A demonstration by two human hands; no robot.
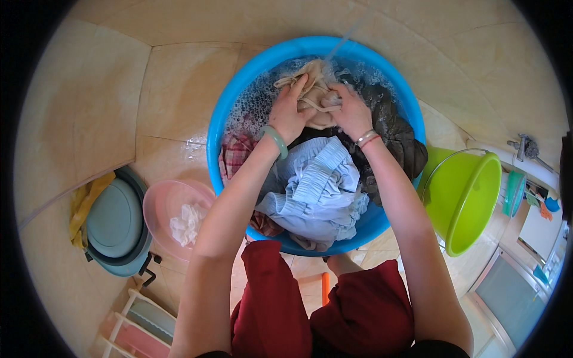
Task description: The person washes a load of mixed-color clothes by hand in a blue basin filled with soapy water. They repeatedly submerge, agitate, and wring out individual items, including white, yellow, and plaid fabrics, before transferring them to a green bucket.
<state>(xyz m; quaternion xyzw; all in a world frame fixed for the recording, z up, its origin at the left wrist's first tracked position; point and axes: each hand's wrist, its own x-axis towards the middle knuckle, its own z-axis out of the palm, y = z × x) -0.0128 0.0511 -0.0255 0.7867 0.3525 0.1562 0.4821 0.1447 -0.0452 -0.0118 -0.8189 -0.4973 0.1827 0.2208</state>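
Over the far side of the blue basin (222, 113), the left hand (288, 112) and right hand (351, 110) both clench a wet beige cloth (314, 92), bunching it above the suds. Nearer the person lie a pale blue garment (319, 191), a dark garment (397, 140) and a red checked cloth (236, 154). Beside the basin stand a green bucket (471, 203) and a pink bowl (161, 206) on the tiled floor (89, 107).

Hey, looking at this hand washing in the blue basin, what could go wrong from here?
The heaped light blue pleated garment lies piled against the near rim of the round blue plastic basin, so it might slide out. Water already glistens on the beige floor tiles; more splashing could make them slippery. Both the left hand and right hand grip the beige cloth tightly, which may strain it.
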